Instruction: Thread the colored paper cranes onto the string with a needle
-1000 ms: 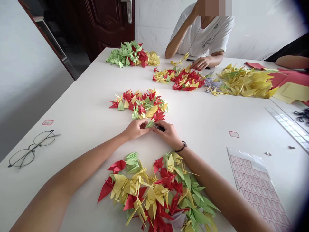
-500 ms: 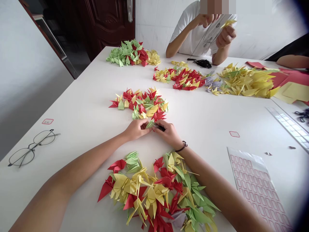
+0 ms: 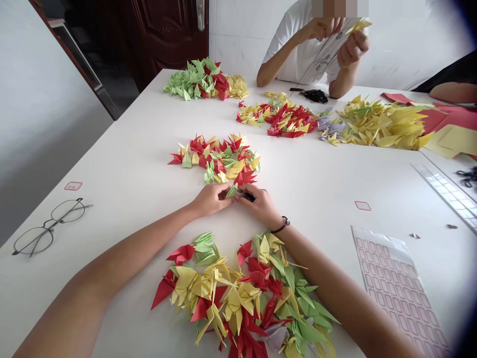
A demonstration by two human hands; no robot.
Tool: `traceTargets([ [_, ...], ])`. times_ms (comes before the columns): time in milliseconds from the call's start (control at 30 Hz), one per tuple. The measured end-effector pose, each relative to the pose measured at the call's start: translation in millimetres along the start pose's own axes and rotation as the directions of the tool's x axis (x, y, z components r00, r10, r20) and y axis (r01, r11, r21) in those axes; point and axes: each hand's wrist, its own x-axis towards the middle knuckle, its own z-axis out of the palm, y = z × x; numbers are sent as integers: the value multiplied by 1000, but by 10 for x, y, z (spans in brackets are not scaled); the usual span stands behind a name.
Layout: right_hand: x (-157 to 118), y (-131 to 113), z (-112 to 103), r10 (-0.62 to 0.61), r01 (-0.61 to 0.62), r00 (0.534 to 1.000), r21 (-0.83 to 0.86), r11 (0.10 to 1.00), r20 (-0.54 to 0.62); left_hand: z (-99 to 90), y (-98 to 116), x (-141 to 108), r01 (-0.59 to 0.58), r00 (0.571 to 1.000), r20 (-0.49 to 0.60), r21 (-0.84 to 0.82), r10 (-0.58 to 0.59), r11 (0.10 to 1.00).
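My left hand point(image 3: 211, 200) pinches a small green folded-paper crane point(image 3: 231, 191) over the white table. From the other side my right hand point(image 3: 261, 204) grips a slim dark tool with a shiny metal part point(image 3: 246, 196), its tip close to the green paper. The tool's exact kind is partly hidden by my fingers. Just beyond both hands lies a pile of red, yellow and green paper cranes point(image 3: 223, 155). Between my forearms and nearer to me spreads a larger pile of folded paper cranes point(image 3: 233, 303).
Eyeglasses point(image 3: 48, 228) rest at the left; a sheet of red-framed labels point(image 3: 395, 288) lies at the right. Across the table, a person point(image 3: 298, 49) in white handles a yellow paper piece point(image 3: 358, 27). More cranes point(image 3: 383, 124) and a clear ruler point(image 3: 447, 194) lie toward the right.
My hands keep the same hold on the crane and the tool. Across the table, the person's hands and yellow paper have shifted slightly to the right.
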Motion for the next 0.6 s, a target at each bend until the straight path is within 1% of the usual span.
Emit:
traceTargets([
  [333,2,6,0,-13,13,1000,-7,1000,5,3,-4,4,-38,999,-12,16,38,999],
  [600,5,3,-4,-3,3,1000,-9,1000,8,5,-5,-2,-31,1000,-3,20,31,999],
])
